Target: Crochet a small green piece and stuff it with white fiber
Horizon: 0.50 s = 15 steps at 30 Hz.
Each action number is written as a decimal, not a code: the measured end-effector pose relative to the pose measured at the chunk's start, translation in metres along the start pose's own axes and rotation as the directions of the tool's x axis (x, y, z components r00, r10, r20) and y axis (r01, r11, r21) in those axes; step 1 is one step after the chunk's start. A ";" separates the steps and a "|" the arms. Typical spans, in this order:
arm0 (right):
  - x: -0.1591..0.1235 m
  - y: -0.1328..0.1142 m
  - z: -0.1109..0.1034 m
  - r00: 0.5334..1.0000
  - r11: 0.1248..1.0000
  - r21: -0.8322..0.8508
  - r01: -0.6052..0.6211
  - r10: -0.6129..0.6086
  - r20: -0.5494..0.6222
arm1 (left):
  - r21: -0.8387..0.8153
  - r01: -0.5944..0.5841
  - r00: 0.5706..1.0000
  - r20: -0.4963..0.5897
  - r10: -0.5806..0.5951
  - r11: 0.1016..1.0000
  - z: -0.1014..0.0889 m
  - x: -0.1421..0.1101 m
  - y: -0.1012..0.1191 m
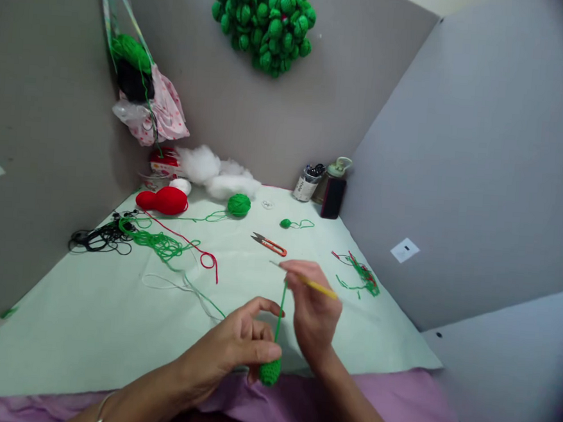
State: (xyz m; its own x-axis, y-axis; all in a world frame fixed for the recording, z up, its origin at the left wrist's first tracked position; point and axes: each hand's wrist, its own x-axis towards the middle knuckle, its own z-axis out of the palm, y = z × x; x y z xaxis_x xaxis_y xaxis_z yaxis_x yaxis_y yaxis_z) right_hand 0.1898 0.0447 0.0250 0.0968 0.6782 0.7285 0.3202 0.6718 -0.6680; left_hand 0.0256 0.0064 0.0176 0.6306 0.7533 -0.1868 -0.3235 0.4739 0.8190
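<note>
My left hand (246, 340) pinches a small green crochet piece (270, 371) between thumb and fingers, close to the table's front edge. Its index finger stretches out beside a taut strand of green yarn (281, 314) that runs up from the piece. In my right hand (314, 306) is a crochet hook (317, 287) with a yellow handle, its thin metal tip pointing left. The strand's upper end reaches the fingers of my right hand. Another green strand trails from behind my left hand to a loose tangle of green yarn (161, 241) on the left.
Orange-handled thread snips (269, 243) lie ahead of my hands. Behind are a green yarn ball (239, 205), red yarn (164, 200) and white stuffing (216, 173). Yarn scraps (364, 276) lie right; black cord (101, 237) lies left. A phone (333, 198) leans by a bottle (337, 168).
</note>
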 end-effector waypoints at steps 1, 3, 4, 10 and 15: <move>0.013 0.007 -0.001 0.998 0.998 -0.015 -0.057 0.056 -0.027 | 0.021 0.040 0.999 0.035 -0.041 0.999 -0.003 0.002 0.001; 0.038 0.022 -0.004 0.983 0.988 0.017 -0.156 0.157 -0.095 | 0.052 0.074 0.995 0.062 -0.077 0.996 -0.010 0.007 0.005; 0.050 0.031 -0.005 0.970 0.978 0.047 -0.202 0.206 -0.129 | 0.056 0.078 0.995 0.057 -0.081 0.995 -0.014 0.009 0.010; 0.094 0.075 -0.025 0.888 0.853 0.345 -0.393 0.449 -0.099 | -0.037 -0.116 0.965 -0.240 0.104 0.993 -0.055 0.026 0.065; 0.095 0.091 -0.037 0.837 0.903 -0.021 -0.430 0.407 0.364 | -0.045 -0.325 0.859 -0.431 0.275 0.944 -0.088 0.049 0.106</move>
State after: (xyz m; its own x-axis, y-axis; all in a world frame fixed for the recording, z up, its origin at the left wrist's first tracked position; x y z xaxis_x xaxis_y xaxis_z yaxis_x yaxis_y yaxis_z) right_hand 0.2634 0.1590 0.0390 -0.1319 0.9502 0.2824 0.2667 0.3084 -0.9131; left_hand -0.0397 0.1337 0.0471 0.1485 0.9743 -0.1691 -0.5428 0.2232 0.8097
